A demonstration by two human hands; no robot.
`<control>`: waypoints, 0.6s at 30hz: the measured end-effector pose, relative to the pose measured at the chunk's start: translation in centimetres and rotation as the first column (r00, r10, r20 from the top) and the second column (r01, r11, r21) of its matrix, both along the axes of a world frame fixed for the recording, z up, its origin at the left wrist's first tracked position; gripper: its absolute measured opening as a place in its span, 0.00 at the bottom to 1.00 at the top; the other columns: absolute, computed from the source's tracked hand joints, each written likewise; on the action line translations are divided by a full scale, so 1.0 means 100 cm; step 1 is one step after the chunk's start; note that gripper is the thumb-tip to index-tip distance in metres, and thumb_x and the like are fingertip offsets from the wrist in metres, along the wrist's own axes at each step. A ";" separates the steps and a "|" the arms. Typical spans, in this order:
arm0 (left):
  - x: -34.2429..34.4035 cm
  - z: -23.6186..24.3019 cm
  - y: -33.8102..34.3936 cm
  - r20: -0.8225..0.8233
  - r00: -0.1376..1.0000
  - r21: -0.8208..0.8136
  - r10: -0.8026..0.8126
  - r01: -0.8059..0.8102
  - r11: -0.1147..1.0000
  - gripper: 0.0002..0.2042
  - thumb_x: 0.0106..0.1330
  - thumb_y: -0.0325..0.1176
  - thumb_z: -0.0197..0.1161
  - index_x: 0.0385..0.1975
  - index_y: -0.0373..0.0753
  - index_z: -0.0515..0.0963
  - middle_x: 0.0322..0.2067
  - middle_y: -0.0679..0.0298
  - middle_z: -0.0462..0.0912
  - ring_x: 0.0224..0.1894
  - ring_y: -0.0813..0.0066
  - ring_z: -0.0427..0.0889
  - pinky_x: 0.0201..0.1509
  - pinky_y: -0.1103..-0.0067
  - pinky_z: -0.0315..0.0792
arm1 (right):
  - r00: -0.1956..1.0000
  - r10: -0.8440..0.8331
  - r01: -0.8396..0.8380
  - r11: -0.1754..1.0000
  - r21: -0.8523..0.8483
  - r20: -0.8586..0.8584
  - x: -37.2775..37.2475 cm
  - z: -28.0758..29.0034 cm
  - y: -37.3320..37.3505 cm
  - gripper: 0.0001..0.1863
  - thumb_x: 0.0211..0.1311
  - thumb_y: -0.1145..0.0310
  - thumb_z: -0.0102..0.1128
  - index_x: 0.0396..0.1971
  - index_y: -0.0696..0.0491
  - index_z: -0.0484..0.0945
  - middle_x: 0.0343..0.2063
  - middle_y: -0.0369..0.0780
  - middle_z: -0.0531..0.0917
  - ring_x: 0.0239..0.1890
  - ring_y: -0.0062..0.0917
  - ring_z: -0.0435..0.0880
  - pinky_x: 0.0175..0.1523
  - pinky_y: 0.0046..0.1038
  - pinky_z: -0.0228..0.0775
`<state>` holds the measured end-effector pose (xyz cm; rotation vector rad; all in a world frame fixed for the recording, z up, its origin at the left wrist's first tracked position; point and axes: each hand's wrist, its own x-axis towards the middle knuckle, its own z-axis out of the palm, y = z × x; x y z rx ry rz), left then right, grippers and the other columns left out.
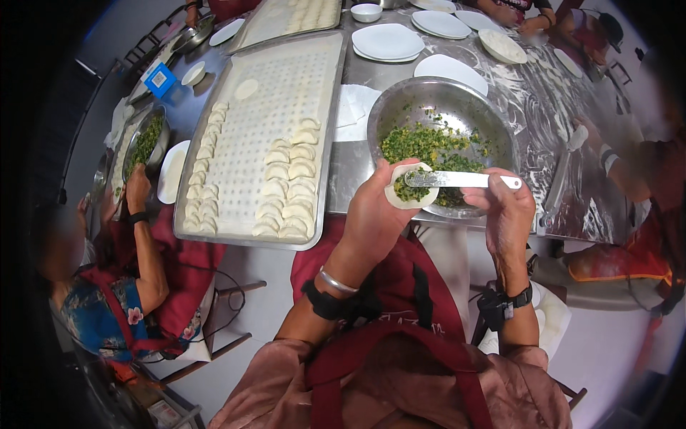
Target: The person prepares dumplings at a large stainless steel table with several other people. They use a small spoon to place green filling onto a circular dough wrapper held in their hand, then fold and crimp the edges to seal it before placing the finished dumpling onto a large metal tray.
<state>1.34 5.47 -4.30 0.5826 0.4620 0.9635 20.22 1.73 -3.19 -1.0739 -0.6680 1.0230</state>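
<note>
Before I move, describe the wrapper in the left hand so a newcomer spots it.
Find the steel bowl of chopped green filling. At its near edge, the left hand holds a round, pale wrapper. Unlike the folded dumplings on the tray, it lies open, filling showing.

From the gap between the left hand (371, 207) and right hand (510, 204), which a metal spatula (468, 180) is bridging, the steel bowl (493, 114) is blocking low passage at 12 o'clock, though its mouth is lying open above. Stacked white plates (388, 43) are crowding 11. The perforated tray (268, 121) is occupying 9 to 10, its middle offering room between rows of dumplings (300, 169). White paper (356, 111) is covering the narrow strip at 10:30. Floured table (539, 93) is lying open toward 1:30; a co-worker's forearm (625, 175) is obstructing 3.
</note>
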 end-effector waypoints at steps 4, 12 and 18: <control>0.000 -0.001 0.000 -0.054 0.999 0.074 0.001 0.003 0.997 0.26 0.76 0.46 0.31 0.56 0.28 0.64 0.54 0.51 0.71 0.58 0.61 0.70 0.66 0.64 0.61 | 0.999 0.020 -0.020 1.000 -0.004 -0.025 -0.004 -0.004 -0.005 0.09 0.65 0.76 0.50 0.39 0.67 0.74 0.31 0.48 0.80 0.28 0.36 0.86 0.33 0.28 0.83; -0.002 -0.004 0.000 -0.078 0.997 0.032 0.018 -0.015 0.999 0.26 0.76 0.46 0.32 0.56 0.28 0.64 0.54 0.51 0.71 0.59 0.61 0.69 0.66 0.65 0.60 | 0.999 -0.014 0.016 1.000 0.025 -0.045 0.003 0.003 -0.009 0.09 0.65 0.76 0.52 0.39 0.66 0.74 0.30 0.48 0.81 0.28 0.36 0.86 0.33 0.27 0.83; -0.006 -0.004 0.002 0.130 0.990 -0.200 0.061 -0.034 0.979 0.23 0.75 0.43 0.37 0.57 0.28 0.64 0.54 0.52 0.72 0.59 0.62 0.70 0.66 0.66 0.62 | 0.697 -0.180 0.067 0.980 0.188 0.694 0.012 0.006 -0.027 0.07 0.62 0.76 0.56 0.39 0.58 0.78 0.30 0.43 0.83 0.30 0.31 0.85 0.34 0.26 0.78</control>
